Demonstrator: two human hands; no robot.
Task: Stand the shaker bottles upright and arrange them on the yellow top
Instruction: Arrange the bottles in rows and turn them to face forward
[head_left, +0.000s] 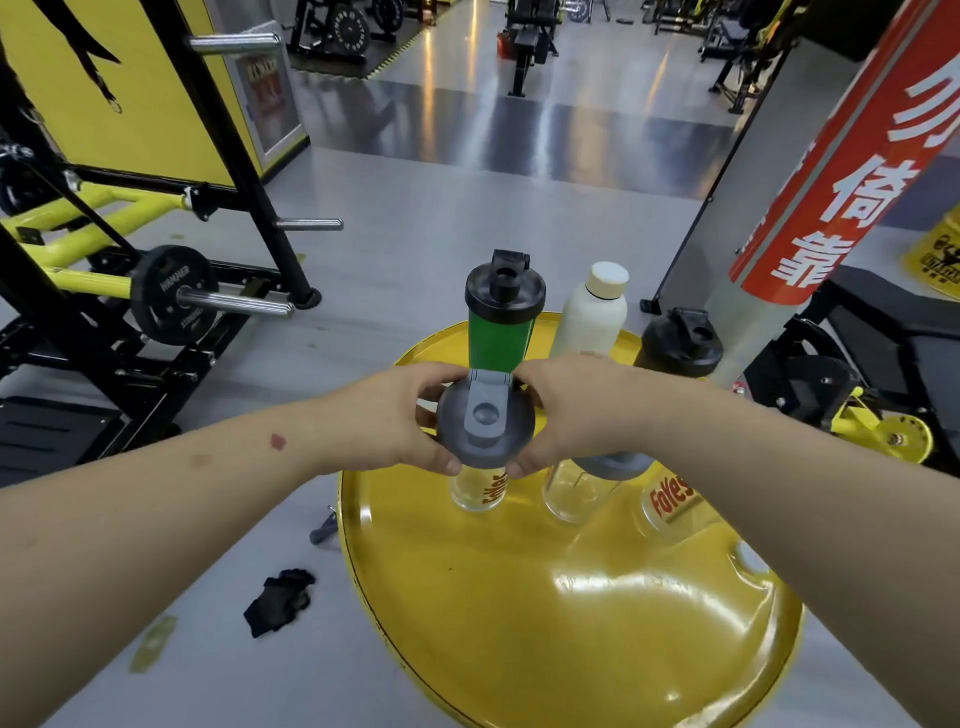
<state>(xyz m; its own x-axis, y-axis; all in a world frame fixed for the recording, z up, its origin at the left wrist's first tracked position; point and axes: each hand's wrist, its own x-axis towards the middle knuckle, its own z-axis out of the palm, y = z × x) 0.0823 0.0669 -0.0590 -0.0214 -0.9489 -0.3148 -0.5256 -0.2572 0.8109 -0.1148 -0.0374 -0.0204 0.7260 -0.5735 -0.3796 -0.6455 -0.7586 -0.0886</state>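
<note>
A clear shaker bottle (480, 491) with a grey lid (485, 423) stands upright on the round yellow top (571, 623). My left hand (395, 415) and my right hand (566, 410) both grip the rim of that lid from either side. Under my right forearm stand a second clear shaker (576, 491) with a grey lid and a third clear one (670, 506) with red lettering. At the far edge stand a green shaker (501, 332) with a black lid, a white bottle (592, 317) and a black shaker (680, 343), all upright.
A weight rack (171, 291) with a plate and steel pegs stands on the left. A grey pillar with a red banner (810, 171) rises at the right, a black bench (893, 338) beside it. A black glove (280, 597) lies on the floor by the drum.
</note>
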